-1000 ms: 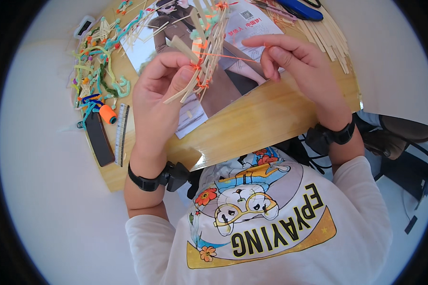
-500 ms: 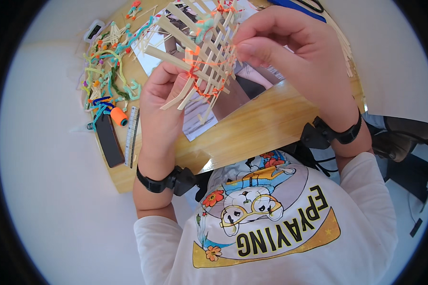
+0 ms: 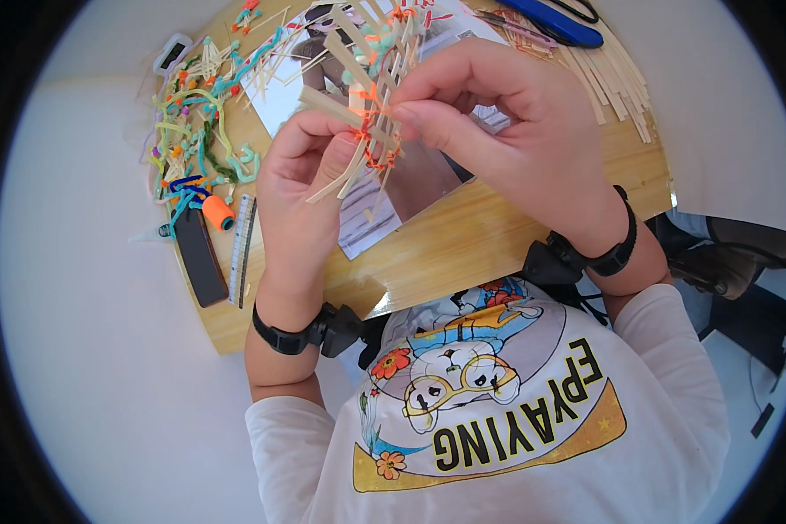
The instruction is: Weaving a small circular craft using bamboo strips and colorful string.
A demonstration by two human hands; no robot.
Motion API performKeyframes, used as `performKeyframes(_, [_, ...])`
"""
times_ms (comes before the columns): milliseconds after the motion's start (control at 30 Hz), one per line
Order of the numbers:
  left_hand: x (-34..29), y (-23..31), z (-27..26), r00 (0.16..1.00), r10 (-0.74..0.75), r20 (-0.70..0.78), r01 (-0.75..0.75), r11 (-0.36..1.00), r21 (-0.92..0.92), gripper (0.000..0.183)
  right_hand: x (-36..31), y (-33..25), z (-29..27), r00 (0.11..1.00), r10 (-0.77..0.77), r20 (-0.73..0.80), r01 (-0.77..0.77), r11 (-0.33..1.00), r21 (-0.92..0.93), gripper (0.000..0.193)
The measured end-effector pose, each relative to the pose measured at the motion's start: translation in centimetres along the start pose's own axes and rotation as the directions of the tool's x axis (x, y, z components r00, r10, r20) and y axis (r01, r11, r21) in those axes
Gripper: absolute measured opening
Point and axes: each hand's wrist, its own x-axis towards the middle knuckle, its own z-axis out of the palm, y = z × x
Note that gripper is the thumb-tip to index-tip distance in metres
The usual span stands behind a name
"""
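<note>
A lattice of crossed pale wooden strips (image 3: 348, 58), tied with orange thread (image 3: 364, 133), is held up above the table, turned nearly edge-on. Tufts of mint-green pipe cleaner (image 3: 381, 44) show on its upper part. My left hand (image 3: 299, 179) grips the lattice by its lower left, thumb in front and fingers curled behind. At its right side my right hand (image 3: 506, 122) has thumb and forefinger pinched together, close against the strips. Whatever lies between those fingertips is too small to make out.
Beneath is a printed sheet (image 3: 371, 229) on the wooden table (image 3: 463, 236). Tangled pipe cleaners (image 3: 205, 131), an orange thread spool (image 3: 217, 213), a dark flat rectangular object (image 3: 201, 262) and a ruler (image 3: 242, 249) lie left. Loose strips (image 3: 616, 74) and a blue-handled tool (image 3: 561, 24) lie far right.
The lattice has turned from showing its woven face to nearly edge-on. My right hand has moved left and slightly down with it, uncovering the strips and blue tool behind.
</note>
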Motion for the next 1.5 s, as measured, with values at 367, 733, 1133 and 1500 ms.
performKeyframes(367, [0.0,0.1,0.4,0.998,0.052,-0.044,-0.046,0.988,0.145,0.015,0.1,-0.4,-0.5,0.966,0.234,0.105,-0.256,0.917,0.307,0.008])
performKeyframes(733, [-1.6,2.3,2.0,0.999,0.025,-0.034,-0.021,0.992,0.121,0.016,-0.5,-3.7,-2.5,0.87,-0.236,0.432,-0.252,0.541,0.802,0.004])
performKeyframes(1133, [-2.4,3.8,3.0,0.996,-0.004,-0.085,0.01,0.997,0.073,0.027,-0.2,-4.0,-0.5,0.719,-0.546,0.431,-0.314,0.298,0.901,0.016])
performKeyframes(1500, [-1.1,1.5,1.3,0.996,0.092,0.021,-0.093,0.992,0.085,0.009,-0.9,-2.6,-1.6,0.999,-0.04,0.034,0.042,0.998,-0.051,0.01])
